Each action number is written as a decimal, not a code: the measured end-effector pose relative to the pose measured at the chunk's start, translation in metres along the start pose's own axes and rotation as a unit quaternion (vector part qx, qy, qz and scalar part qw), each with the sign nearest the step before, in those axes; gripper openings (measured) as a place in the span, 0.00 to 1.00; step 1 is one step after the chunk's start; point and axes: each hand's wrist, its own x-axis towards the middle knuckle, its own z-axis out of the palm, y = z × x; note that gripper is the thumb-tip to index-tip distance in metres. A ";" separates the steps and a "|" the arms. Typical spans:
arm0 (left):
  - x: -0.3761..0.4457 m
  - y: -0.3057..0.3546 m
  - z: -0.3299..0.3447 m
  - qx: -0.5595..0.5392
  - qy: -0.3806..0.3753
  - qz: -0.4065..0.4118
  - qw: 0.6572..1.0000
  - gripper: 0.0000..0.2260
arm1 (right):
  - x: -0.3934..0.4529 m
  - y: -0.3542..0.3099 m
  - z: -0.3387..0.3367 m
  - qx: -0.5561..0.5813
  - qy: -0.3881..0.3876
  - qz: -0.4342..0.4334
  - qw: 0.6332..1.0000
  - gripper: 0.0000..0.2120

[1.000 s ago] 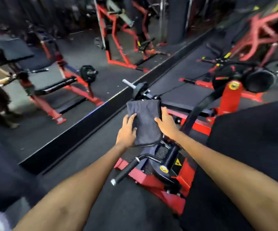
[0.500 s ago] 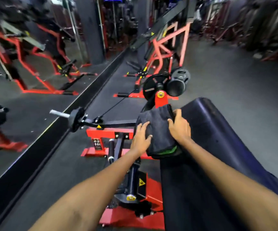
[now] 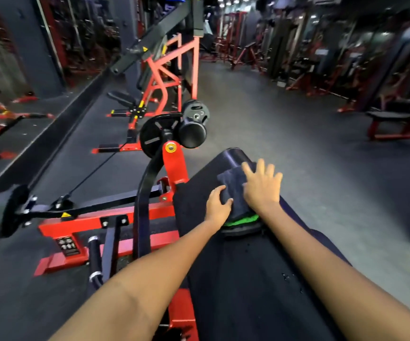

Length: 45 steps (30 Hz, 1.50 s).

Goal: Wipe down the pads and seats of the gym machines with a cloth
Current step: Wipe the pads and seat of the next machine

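Both of my hands are down on the dark grey folded cloth (image 3: 233, 190), which lies on the long black padded bench pad (image 3: 248, 279) toward its far, rounded end. My right hand (image 3: 263, 188) is flat on top of the cloth, fingers spread wide and straight, pressing it into the pad. My left hand (image 3: 217, 205) sits at the cloth's near-left edge, fingers loosely bent, thumb touching the fabric; I cannot tell whether it really pinches the cloth or only rests against it. A strip of bright green fabric (image 3: 242, 220) peeks out from under the cloth's near edge, just below my right wrist. A few small wet specks show on the pad closer to me.

Left of the pad stands the red steel machine frame (image 3: 174, 163) with a curved black arm rising beside it, and above that a black round weight plate (image 3: 154, 136) next to a black roller pad (image 3: 191, 134). Further left, a black bar carries another plate (image 3: 7, 210) near the mirrored wall. The grey rubber floor (image 3: 285, 134) stretches off to the right, with more red-and-black machines, blurred, beyond.
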 end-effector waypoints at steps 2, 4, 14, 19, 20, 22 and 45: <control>0.003 -0.009 0.002 -0.004 0.003 0.013 1.000 0.21 | -0.002 -0.013 0.006 -0.013 -0.073 -0.014 0.997 0.28; 0.009 -0.021 -0.003 0.004 -0.017 0.029 0.999 0.22 | 0.000 -0.033 0.011 -0.027 -0.140 0.022 0.989 0.38; 0.064 -0.084 -0.041 0.132 -0.039 0.005 0.991 0.27 | -0.001 -0.067 0.044 -0.093 -0.103 0.051 0.989 0.38; 0.087 -0.098 -0.051 0.287 -0.266 -0.011 0.920 0.35 | 0.008 -0.066 0.042 -0.097 -0.111 0.060 0.987 0.33; 0.089 -0.100 -0.053 0.294 -0.281 -0.008 0.914 0.36 | 0.014 -0.066 0.040 -0.091 -0.104 0.078 0.987 0.33; 0.088 -0.106 -0.059 0.297 -0.299 0.005 0.907 0.37 | 0.026 -0.074 0.042 -0.078 -0.100 0.122 0.984 0.33; 0.090 -0.150 -0.059 0.260 -0.177 0.051 0.948 0.35 | 0.003 -0.063 0.053 -0.100 -0.012 0.009 0.995 0.32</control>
